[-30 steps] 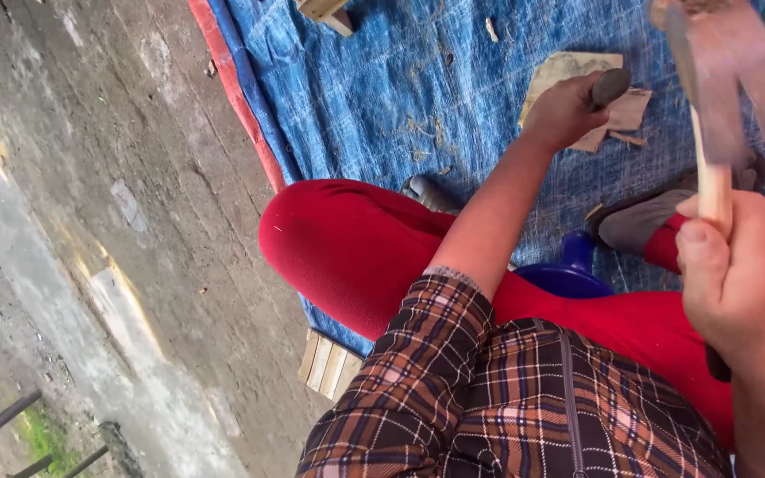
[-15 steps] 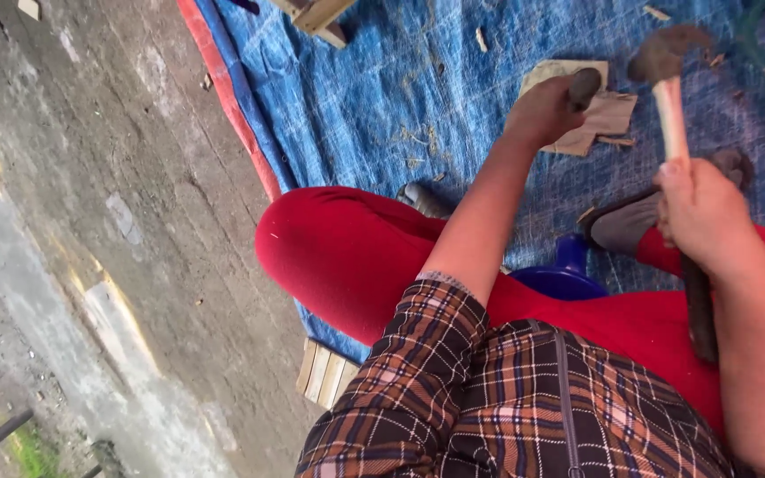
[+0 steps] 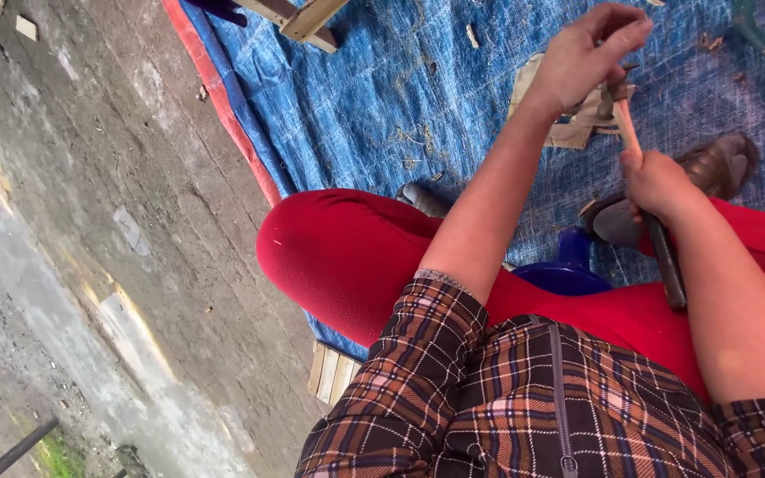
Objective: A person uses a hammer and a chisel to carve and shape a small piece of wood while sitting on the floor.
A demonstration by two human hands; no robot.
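Over the blue tarp [image 3: 382, 97], beyond my red-trousered knees [image 3: 347, 257], my right hand [image 3: 659, 184] is clenched around the wooden handle of a hammer [image 3: 632, 142], whose shaft slants up toward my left hand [image 3: 588, 60]. That left hand hovers with fingers loosely curled and the thumb pinching toward the top of the shaft; the hammer's head is hidden behind it. Just beneath lie pale wood pieces [image 3: 568, 124] on the tarp. A brown sandal [image 3: 719, 164] sits near my right hand.
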